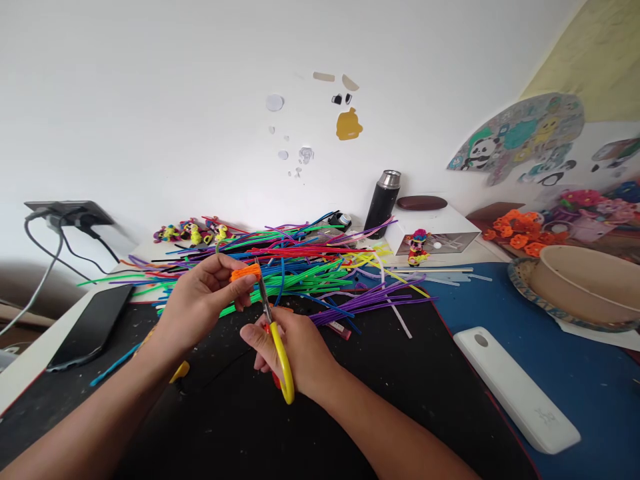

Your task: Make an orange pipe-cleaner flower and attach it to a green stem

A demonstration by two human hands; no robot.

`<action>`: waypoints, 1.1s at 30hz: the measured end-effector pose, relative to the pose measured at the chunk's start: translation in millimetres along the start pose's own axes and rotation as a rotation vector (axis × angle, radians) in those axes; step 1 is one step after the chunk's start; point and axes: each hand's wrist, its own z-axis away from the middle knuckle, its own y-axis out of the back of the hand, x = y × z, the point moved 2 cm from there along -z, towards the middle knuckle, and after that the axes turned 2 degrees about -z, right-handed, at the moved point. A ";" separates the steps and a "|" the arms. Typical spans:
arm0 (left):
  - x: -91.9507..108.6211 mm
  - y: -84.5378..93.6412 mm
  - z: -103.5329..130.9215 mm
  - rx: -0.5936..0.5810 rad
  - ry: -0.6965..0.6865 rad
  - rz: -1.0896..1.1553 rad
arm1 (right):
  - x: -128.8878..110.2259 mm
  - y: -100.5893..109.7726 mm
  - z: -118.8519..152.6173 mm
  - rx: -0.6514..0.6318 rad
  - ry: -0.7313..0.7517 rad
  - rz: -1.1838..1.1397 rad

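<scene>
Between its thumb and fingers, my left hand (210, 293) pinches a small orange fuzzy piece (245, 272). My right hand (295, 347) is wrapped round a pair of scissors (283, 363) with yellow and red handles. The metal blades point up and away, their tips beside the right end of the orange piece. Whether the blades touch it cannot be told. Just behind both hands lies a wide pile of coloured pipe cleaners (300, 277), in green, blue, red, purple and other colours.
A black phone (93, 328) lies at the left, near a blue strip (116, 365). A dark bottle (383, 205) and white box (430, 233) stand behind. At the right are a white oblong case (517, 390), a beige bowl (590, 280) and orange flowers (517, 230).
</scene>
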 end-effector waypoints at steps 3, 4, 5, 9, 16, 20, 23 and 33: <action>2.3 -0.6 0.6 0.005 0.007 -0.009 | -2.6 3.6 1.1 0.062 0.003 0.095; 2.5 -0.5 0.7 0.005 0.008 -0.011 | -2.6 4.3 1.1 0.082 0.000 0.117; 2.4 -0.3 0.7 0.003 0.007 -0.011 | -2.4 4.5 1.0 0.096 -0.005 0.131; -0.5 0.7 -0.2 -0.022 0.005 -0.008 | -2.6 2.9 0.0 0.137 0.002 0.176; -3.8 -1.3 -2.0 -0.023 0.027 -0.056 | -4.3 -1.2 -0.9 0.162 0.000 0.248; -2.5 -2.8 -2.0 -0.029 0.026 -0.061 | 0.0 -4.0 -1.6 0.147 -0.040 0.198; -3.6 -4.5 -2.4 -0.037 0.030 -0.055 | 7.0 -7.6 -2.2 0.114 -0.120 0.085; -7.7 -3.9 -4.2 -0.052 0.022 -0.102 | 7.6 -11.0 -0.7 0.091 -0.191 0.050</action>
